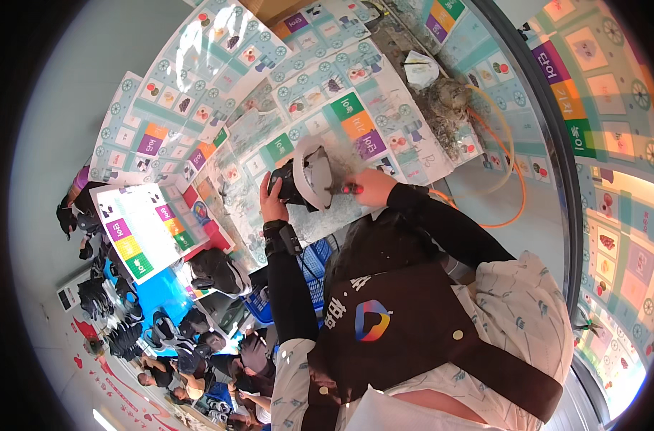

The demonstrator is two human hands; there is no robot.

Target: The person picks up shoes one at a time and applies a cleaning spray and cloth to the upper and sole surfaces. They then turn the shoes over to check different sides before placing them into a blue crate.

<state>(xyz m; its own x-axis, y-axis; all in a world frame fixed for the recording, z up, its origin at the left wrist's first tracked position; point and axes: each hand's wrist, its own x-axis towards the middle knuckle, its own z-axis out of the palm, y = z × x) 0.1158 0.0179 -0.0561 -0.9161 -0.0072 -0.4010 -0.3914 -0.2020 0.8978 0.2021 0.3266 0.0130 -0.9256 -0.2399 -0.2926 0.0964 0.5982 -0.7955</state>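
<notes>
In front of me, above the paper-covered bench point(413, 161), a black shoe with a thick white sole point(314, 176) is held up by my left hand point(273, 200). Its fingers wrap the dark upper, and the sole is turned toward my right. My right hand point(376, 188) is closed around a small tool with a red handle point(353, 189). The working end of this tool is smeared by motion close to the sole, so its kind and whether it touches the shoe cannot be made out.
A blue plastic basket point(314, 267) stands below the bench's near edge. A dark shoe or bag point(218, 271) lies left of it. A white face mask point(420, 70) and an orange hose point(517, 192) are at the right. Many dark shoes and several people fill the lower left.
</notes>
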